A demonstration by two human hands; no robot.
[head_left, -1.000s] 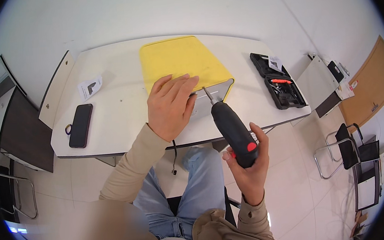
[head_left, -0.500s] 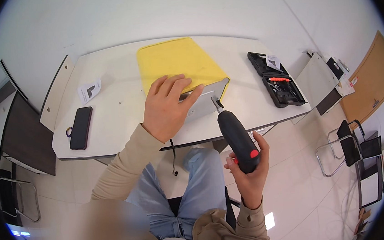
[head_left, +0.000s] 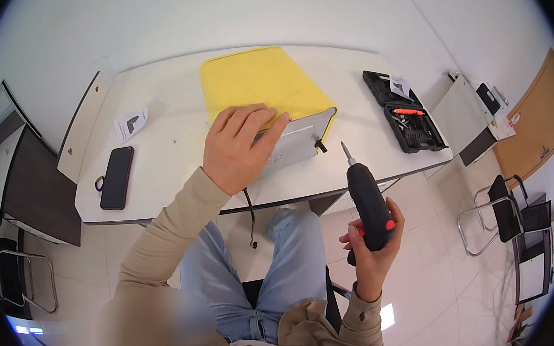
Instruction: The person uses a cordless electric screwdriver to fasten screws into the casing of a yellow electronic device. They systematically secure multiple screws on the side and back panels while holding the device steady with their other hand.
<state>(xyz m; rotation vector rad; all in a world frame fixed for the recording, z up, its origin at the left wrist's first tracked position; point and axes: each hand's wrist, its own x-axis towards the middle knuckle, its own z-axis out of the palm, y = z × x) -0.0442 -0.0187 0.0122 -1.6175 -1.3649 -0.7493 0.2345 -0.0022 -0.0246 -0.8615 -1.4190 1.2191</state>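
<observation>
A yellow box-shaped casing with a grey metal side panel facing me lies on the table. My left hand grips its near edge, the fingers laid over the yellow top and the thumb along the edge by the panel. A small black tab sticks out at the panel's right end. In my right hand is a black cordless screwdriver with red buttons. Its bit points up and away, to the right of the tab and apart from the panel. A black cable hangs below the table edge.
An open black tool case with bits and an orange-red tool lies on the table's right. On the left are a dark phone, a small ring-shaped item and a paper slip. Chairs stand on the floor beyond.
My right hand has drawn the screwdriver to the right, and its bit has come away from beside the black tab. My left hand stays on the yellow casing.
</observation>
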